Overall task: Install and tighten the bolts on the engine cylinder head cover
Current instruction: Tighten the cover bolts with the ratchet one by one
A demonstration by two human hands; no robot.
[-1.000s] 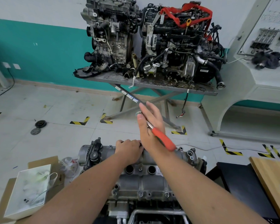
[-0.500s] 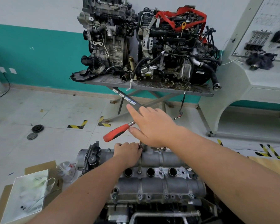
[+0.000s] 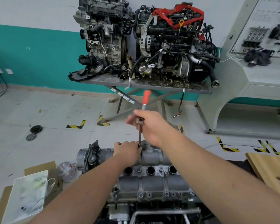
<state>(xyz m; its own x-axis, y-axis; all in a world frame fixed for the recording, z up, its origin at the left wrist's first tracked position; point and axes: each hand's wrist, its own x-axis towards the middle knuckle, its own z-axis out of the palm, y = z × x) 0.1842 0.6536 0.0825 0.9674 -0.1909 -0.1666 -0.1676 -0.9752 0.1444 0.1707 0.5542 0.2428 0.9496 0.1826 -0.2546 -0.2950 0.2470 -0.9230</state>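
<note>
The grey cylinder head cover (image 3: 153, 183) lies in front of me, with several bolts along its near edge and three dark plug holes in a row. A ratchet wrench (image 3: 146, 98) with a red handle stands on a long extension bar (image 3: 139, 135) that runs down to the cover's far edge. My right hand (image 3: 149, 125) grips the ratchet head, the red handle pointing away from me. My left hand (image 3: 128, 151) rests on the cover's far side and holds the lower end of the extension. The bolt under the socket is hidden.
Two engines (image 3: 144, 39) sit on a grey metal table (image 3: 152, 87) against the teal wall. A white tray (image 3: 26, 196) on cardboard lies at lower left, a wooden board (image 3: 271, 168) at right, a white workstation (image 3: 257, 88) at far right. Round black parts (image 3: 36, 129) lie on the floor.
My right hand has swung the ratchet round: the red handle went from pointing at me, to the left, to pointing away. My left hand stayed at the extension's base.
</note>
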